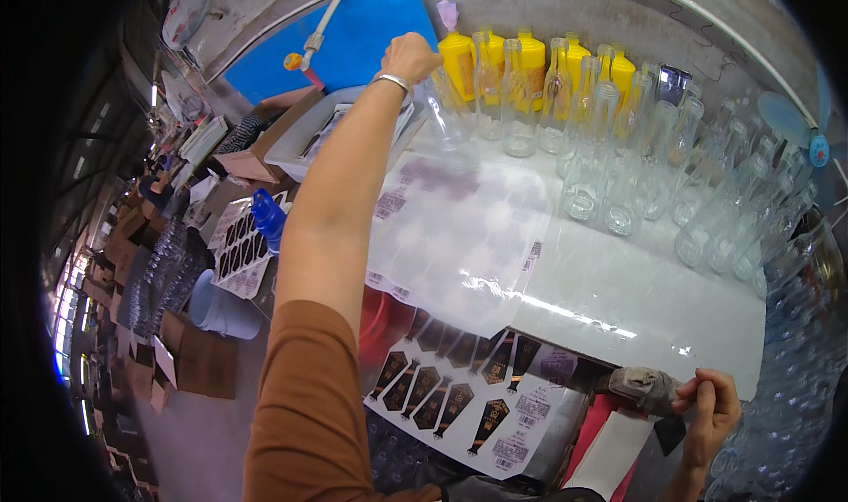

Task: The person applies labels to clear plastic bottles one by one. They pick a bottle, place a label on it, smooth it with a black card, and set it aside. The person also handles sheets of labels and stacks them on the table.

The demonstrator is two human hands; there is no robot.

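My left hand (pixel 411 59) reaches far forward, its fingers closed round the top of a clear glass bottle (pixel 448 113). That bottle leans and is blurred by motion. To its right, several clear glass bottles (pixel 583 180) stand upright in rows on the white table. At the near right, my right hand (pixel 714 414) has its fingers bent and pinched together beside a grey wrapped bundle (pixel 643 385). Just below those fingertips is a small black angular piece (pixel 670 433); whether they grip it is unclear. A sheet of black labels (pixel 455 396) lies near my body.
A pale backing sheet (pixel 455 246) covers part of the white table (pixel 654 290). Yellow bottles (pixel 530 65) line the wall. A plastic bin (pixel 287 153), a blue bottle (pixel 267 219) and another label sheet (pixel 243 250) are on the left. More glass bottles crowd the right edge.
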